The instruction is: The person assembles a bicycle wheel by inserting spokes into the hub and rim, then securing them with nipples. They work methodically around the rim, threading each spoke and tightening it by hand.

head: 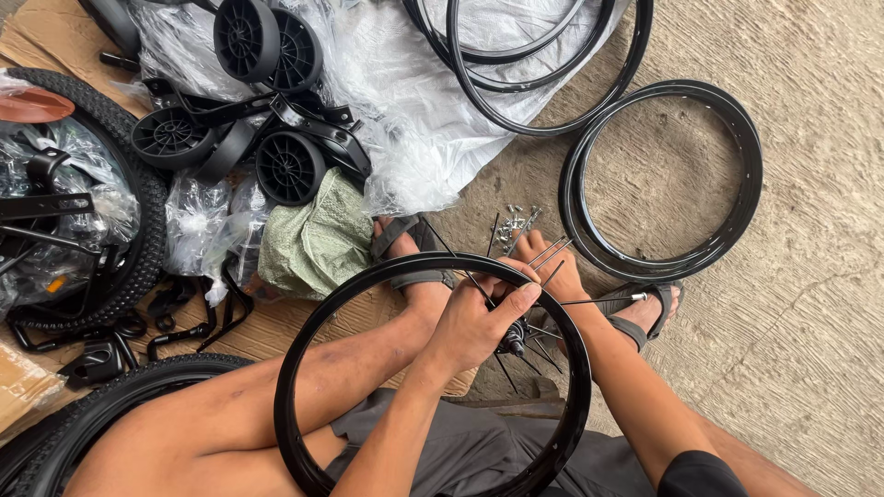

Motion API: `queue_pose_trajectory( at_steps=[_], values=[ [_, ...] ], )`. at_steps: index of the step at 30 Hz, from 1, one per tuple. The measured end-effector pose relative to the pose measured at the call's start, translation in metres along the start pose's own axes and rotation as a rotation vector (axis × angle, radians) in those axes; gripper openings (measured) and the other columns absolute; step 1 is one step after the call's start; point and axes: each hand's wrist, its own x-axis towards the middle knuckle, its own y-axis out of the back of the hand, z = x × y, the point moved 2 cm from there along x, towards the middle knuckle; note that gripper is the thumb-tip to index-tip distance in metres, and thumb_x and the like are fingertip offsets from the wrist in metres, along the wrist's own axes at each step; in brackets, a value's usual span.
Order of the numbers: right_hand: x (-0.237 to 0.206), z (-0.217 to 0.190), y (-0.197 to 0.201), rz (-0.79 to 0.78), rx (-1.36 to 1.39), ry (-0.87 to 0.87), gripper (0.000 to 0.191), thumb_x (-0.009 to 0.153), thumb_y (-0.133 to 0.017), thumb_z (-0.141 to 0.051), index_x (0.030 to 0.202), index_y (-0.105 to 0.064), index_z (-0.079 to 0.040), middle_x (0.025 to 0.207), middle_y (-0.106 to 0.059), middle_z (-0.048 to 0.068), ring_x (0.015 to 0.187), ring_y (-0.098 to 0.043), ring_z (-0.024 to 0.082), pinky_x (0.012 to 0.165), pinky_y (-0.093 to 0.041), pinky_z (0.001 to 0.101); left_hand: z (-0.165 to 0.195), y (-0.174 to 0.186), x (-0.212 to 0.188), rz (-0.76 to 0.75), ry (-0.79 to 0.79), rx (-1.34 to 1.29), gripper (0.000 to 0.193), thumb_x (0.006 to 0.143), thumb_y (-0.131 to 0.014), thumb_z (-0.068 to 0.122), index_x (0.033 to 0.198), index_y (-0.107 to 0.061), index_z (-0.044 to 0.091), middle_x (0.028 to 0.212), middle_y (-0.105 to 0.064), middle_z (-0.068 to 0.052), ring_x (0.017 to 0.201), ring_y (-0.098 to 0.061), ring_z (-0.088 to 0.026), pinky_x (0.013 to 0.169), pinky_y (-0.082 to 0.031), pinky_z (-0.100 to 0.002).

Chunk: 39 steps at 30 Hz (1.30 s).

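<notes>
— Looking down from the head view, what is the person holding?

— A black wheel rim [293, 387] is resting across the lap, standing over the bare legs, with a hub [513, 339] sitting inside its ring near the upper right. Thin spokes [551, 250] are fanning out of the hub, some pointing up past the rim, some down toward the shorts.

— And the hands?

— The left hand [471, 324] is closing around the hub from above, thumb stretching out along the top. The right hand [554, 272] is pinching a small bunch of spokes between its fingers, just beyond the rim's edge. The two hands are touching each other.

— How is the rim looking?

— Glossy, black, bare of tyre, with its inner channel catching the light.

— What is lying around?

— A pile of small silver nipples [516, 221] is lying on the concrete floor [810, 276] just above the right hand. Stacked empty rims [748, 175] are lying further right. Small black training wheels [247, 39] are sitting on clear plastic at the upper left, and a knobby tyre [147, 239] is lying at the left edge on cardboard.
</notes>
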Motion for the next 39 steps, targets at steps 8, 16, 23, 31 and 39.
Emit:
queue_pose_trajectory(
  at_steps=[8, 16, 23, 31, 39],
  values=[
    [0.008, -0.004, 0.008, -0.137, 0.050, 0.026, 0.033, 0.080, -0.072, -0.034, 0.102, -0.060, -0.013, 0.087, -0.063, 0.008, 0.081, -0.072, 0.027, 0.063, -0.057, 0.0412, -0.001, -0.006, 0.004, -0.028, -0.036, -0.005, 0.019, 0.098, -0.070, 0.021, 0.108, -0.069, 0.005, 0.082, -0.060, 0.005, 0.077, -0.052, -0.005, 0.070, -0.044, -0.024],
    [0.014, 0.002, 0.015, -0.032, 0.284, -0.103, 0.030, 0.087, -0.069, -0.023, 0.100, -0.051, -0.002, 0.088, -0.063, 0.017, 0.079, -0.071, 0.037, 0.061, -0.056, 0.0461, -0.002, -0.012, 0.005, -0.049, -0.096, -0.048, 0.019, 0.099, -0.070, 0.021, 0.108, -0.067, 0.004, 0.089, -0.062, 0.005, 0.084, -0.054, -0.005, 0.076, -0.046, -0.024],
    [0.007, 0.010, 0.014, 0.001, 0.437, -0.214, 0.031, 0.079, -0.076, -0.023, 0.087, -0.058, 0.001, 0.082, -0.064, 0.019, 0.076, -0.068, 0.036, 0.064, -0.056, 0.0433, 0.004, -0.010, 0.002, -0.045, -0.043, -0.023, 0.020, 0.098, -0.070, 0.022, 0.107, -0.067, 0.004, 0.084, -0.059, 0.005, 0.077, -0.050, -0.005, 0.069, -0.044, -0.024],
    [-0.011, 0.117, 0.080, 0.117, 1.021, -0.499, 0.015, 0.097, -0.069, -0.008, 0.111, -0.070, -0.004, 0.100, -0.075, 0.009, 0.089, -0.073, 0.015, 0.082, -0.061, 0.0318, 0.010, -0.014, 0.004, -0.062, -0.021, 0.082, 0.027, 0.098, -0.069, 0.029, 0.108, -0.068, 0.004, 0.085, -0.063, 0.002, 0.080, -0.056, -0.007, 0.074, -0.048, -0.025],
    [0.040, 0.046, 0.147, -0.150, 1.022, 0.198, 0.017, 0.096, -0.068, -0.009, 0.112, -0.073, -0.005, 0.107, -0.072, 0.007, 0.096, -0.070, 0.013, 0.083, -0.062, 0.0292, 0.009, -0.025, 0.009, -0.097, -0.022, 0.134, 0.031, 0.097, -0.070, 0.034, 0.108, -0.068, 0.004, 0.085, -0.064, -0.003, 0.080, -0.058, -0.013, 0.075, -0.049, -0.030]
  ],
)
